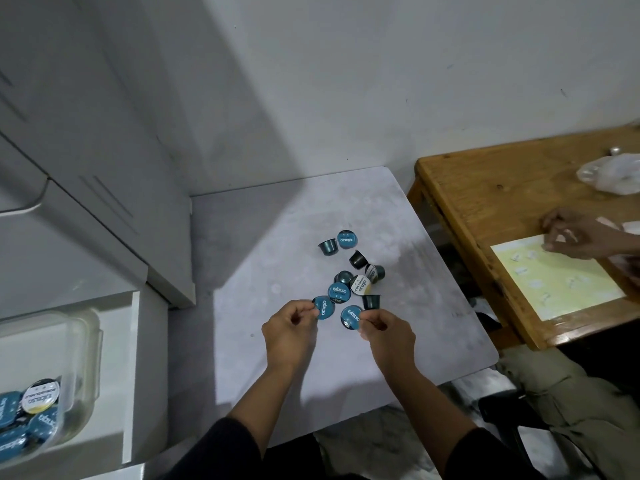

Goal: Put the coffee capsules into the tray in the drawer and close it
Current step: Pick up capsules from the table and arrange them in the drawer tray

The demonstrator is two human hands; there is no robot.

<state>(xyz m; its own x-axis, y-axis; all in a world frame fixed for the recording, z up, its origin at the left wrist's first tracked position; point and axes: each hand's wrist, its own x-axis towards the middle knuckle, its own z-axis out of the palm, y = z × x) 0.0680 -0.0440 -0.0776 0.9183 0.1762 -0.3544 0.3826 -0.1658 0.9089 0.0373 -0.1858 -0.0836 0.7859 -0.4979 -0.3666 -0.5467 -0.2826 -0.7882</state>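
Several blue coffee capsules [341, 287] and one white-lidded capsule [360, 285] lie scattered on a small grey table [294, 237]. My left hand [289, 332] pinches a blue capsule [323, 307] by its rim. My right hand [386, 332] pinches another blue capsule [350, 317]. At the lower left a white drawer [119, 375] stands open. Inside it sits a clear plastic tray [81, 362] holding several capsules [34, 410].
A white cabinet [86, 168] rises at the left behind the drawer. A wooden table [485, 209] at the right carries a yellow sheet [557, 282] and a plastic bag [609, 176]. Another person's hand [578, 237] rests there, their trousered leg [568, 393] beside the grey table.
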